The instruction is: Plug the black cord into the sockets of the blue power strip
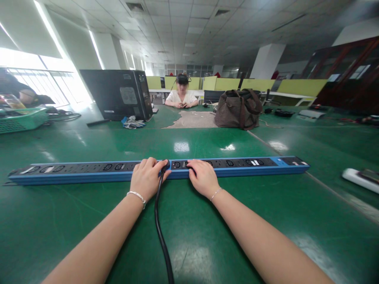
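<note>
A long blue power strip (85, 178) with a black socket face lies across the green table in front of me. At its middle, my left hand (146, 177) is closed around a black plug (165, 165), thumb and fingers at its sides. From the plug, a thick black power cord (160, 227) runs down toward my body. The plug is at the socket face; how deep it sits is hidden by my fingers. Just to the right, my right hand (204, 176) grips the power strip, fingers curled over the top and thumb at the front side.
Behind the strip stand a black computer case (118, 94), blue-and-white gloves (133, 122) and a brown bag (237, 109). A green basket (23, 119) is at the left, a white power strip (359, 179) at the right. Across the table sits another person (181, 96).
</note>
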Tool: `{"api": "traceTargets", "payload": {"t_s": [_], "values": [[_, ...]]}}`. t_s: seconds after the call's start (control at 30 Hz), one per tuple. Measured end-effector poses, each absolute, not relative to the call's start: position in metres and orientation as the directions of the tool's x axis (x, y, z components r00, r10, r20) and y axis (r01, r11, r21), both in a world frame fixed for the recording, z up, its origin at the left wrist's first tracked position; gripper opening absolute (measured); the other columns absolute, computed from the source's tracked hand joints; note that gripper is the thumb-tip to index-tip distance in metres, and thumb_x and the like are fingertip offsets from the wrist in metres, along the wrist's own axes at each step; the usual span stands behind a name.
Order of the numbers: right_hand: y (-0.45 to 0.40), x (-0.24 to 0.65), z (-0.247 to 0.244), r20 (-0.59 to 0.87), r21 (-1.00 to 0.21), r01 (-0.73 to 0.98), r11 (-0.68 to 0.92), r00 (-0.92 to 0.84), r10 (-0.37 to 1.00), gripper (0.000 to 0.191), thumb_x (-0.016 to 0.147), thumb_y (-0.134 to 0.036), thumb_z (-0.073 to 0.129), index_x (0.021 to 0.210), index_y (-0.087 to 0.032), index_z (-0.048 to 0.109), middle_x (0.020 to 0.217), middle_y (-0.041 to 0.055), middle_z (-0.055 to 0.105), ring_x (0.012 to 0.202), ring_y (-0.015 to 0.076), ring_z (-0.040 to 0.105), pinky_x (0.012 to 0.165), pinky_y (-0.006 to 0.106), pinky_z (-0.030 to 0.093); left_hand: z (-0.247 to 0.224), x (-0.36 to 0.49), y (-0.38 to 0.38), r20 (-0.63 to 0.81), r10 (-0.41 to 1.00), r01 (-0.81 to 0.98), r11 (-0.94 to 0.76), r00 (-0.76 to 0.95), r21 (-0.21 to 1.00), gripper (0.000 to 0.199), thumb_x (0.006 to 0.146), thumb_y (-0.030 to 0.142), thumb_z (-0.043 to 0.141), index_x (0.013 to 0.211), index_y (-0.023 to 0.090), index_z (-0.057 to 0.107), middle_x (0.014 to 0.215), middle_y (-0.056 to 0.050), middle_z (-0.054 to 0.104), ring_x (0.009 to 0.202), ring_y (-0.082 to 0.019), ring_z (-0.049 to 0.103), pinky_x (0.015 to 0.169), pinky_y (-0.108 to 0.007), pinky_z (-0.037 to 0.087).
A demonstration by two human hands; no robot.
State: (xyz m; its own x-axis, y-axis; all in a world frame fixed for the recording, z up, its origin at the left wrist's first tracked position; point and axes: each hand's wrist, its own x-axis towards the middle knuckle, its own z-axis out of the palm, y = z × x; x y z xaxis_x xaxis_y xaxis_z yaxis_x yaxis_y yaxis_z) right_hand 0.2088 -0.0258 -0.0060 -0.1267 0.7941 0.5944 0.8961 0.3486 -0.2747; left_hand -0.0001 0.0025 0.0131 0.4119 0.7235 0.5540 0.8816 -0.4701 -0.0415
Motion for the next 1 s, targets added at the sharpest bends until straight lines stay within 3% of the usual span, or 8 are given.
{"api": "traceTargets", "payload": {"t_s": [0.17, 0.3, 0.47, 0.63, 1.0], "values": [[-0.026, 0.21, -0.005, 0.582, -0.28, 0.895, 0.348, -0.13, 0.803, 0.024, 0.084, -0.023, 0.045, 0.099, -0.02, 0.064, 0.111, 0.0035, 0.066, 0.105, 0.0188, 0.056, 0.094, 0.034, 0.038, 0.006, -0.003, 0.012, 0.616, 0.634, 0.813, -0.583, 0.469, -0.019, 0.03, 0.087, 0.042, 0.045, 0.105, 0.024, 0.06, 0.131, -0.007, 0.053, 0.129, -0.028, 0.038, 0.095, -0.044, 0.04], [-0.027, 0.209, -0.006, 0.564, -0.271, 0.905, 0.327, -0.126, 0.816, 0.026, 0.084, -0.026, 0.046, 0.104, -0.02, 0.062, 0.116, 0.0031, 0.064, 0.109, 0.0181, 0.054, 0.097, 0.035, 0.036, 0.002, -0.002, 0.016, 0.582, 0.659, 0.788, -0.613, 0.476, 0.05, 0.029, 0.087, 0.04, 0.045, 0.108, 0.022, 0.056, 0.122, -0.007, 0.061, 0.12, -0.025, 0.05, 0.098, -0.044, 0.038], [-0.027, 0.205, -0.007, 0.531, -0.19, 0.953, 0.237, -0.103, 0.841, 0.042, 0.086, -0.038, 0.046, 0.122, -0.018, 0.054, 0.134, 0.0051, 0.05, 0.126, 0.0231, 0.039, 0.103, 0.04, 0.028, 0.001, 0.0, 0.017, 0.578, 0.681, 0.803, -0.591, 0.449, 0.074, 0.035, 0.086, 0.043, 0.045, 0.112, 0.021, 0.053, 0.117, -0.009, 0.064, 0.104, -0.021, 0.061, 0.097, -0.04, 0.039], [-0.027, 0.203, -0.007, 0.486, -0.127, 0.969, 0.214, -0.127, 0.865, 0.047, 0.088, -0.043, 0.041, 0.126, -0.018, 0.052, 0.134, 0.0064, 0.05, 0.126, 0.0241, 0.039, 0.104, 0.041, 0.025, 0.002, 0.0, 0.017, 0.586, 0.68, 0.815, -0.577, 0.44, 0.058, 0.03, 0.088, 0.04, 0.042, 0.11, 0.022, 0.054, 0.114, -0.006, 0.066, 0.103, -0.021, 0.061, 0.098, -0.042, 0.036], [-0.028, 0.202, -0.006, 0.468, -0.124, 0.972, 0.199, -0.12, 0.875, 0.046, 0.088, -0.043, 0.04, 0.126, -0.019, 0.052, 0.135, 0.0066, 0.05, 0.126, 0.0236, 0.039, 0.103, 0.04, 0.025, 0.004, 0.0, 0.015, 0.581, 0.65, 0.788, -0.615, 0.49, 0.023, 0.029, 0.089, 0.038, 0.041, 0.108, 0.022, 0.056, 0.117, -0.007, 0.064, 0.104, -0.021, 0.06, 0.096, -0.042, 0.038]]}}
